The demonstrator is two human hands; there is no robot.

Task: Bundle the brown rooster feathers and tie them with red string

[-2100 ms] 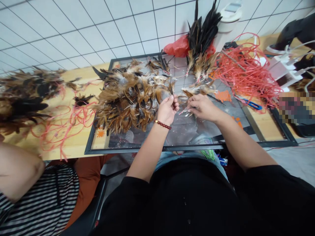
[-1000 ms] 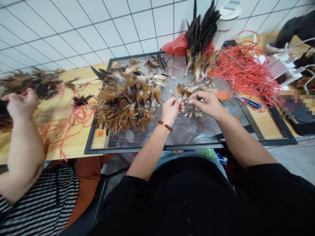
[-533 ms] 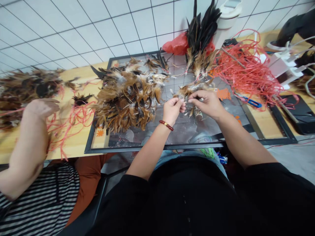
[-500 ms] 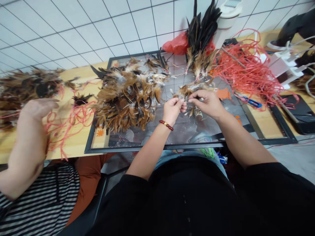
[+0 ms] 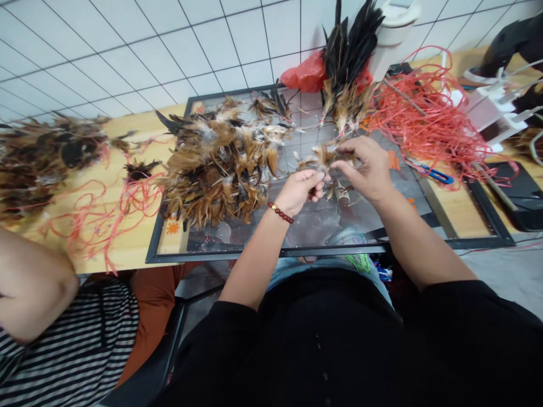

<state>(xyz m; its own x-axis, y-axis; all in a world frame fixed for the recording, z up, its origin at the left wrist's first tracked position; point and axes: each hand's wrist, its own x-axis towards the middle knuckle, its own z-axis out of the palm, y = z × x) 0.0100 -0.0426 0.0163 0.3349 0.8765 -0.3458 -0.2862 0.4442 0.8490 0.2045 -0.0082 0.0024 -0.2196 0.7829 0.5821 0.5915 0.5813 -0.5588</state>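
My left hand (image 5: 302, 189), with a beaded bracelet (image 5: 280, 213) at the wrist, pinches the base of a small brown feather bunch (image 5: 323, 158) over the glass-topped panel. Just right of it, my right hand (image 5: 368, 167) has its thumb and forefinger bent toward the bunch, a narrow gap between the tips. Whether those fingertips hold a feather is too fine to make out. More loose feathers and a small pale roll (image 5: 341, 194) lie beneath the hands. To the left spreads a big heap of brown feathers (image 5: 224, 169).
Pink plastic strips (image 5: 428, 118) lie tangled at right, beside a blue cutter (image 5: 436, 174). Black feathers (image 5: 350, 45) stand by a red bag (image 5: 304, 74) at the back. At left, a co-worker's arm (image 5: 34, 277) is near more strips (image 5: 106, 212) and feathers (image 5: 46, 161).
My right hand has lifted slightly up and right, its fingers a little wider. My left hand stays at about the same spot. The co-worker's arm has drawn back toward the left edge.
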